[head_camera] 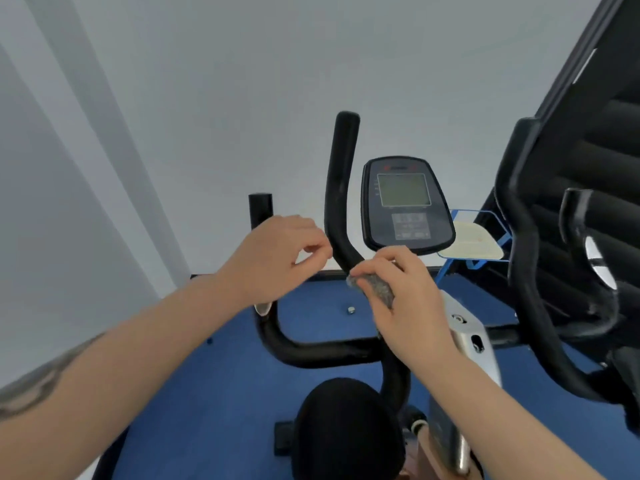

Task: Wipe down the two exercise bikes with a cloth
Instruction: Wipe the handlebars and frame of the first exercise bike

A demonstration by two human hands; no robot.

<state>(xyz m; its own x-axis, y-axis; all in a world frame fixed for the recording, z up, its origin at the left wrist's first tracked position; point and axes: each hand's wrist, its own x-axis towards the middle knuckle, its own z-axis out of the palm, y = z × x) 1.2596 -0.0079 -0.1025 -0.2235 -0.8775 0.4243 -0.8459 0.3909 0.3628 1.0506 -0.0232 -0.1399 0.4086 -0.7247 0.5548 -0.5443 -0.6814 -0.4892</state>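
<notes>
There is a single view, from a wide-angle camera worn on the person's head, looking forward and down. It sits close above an exercise bike [346,348], whose handlebars and console [405,202] fill the middle, with the saddle [346,427] at the bottom edge. Both forearms reach in from the lower corners, so the hands lie near the lens. The white wall [242,81] fills the upper half, and straight lines bow toward the edges.
</notes>
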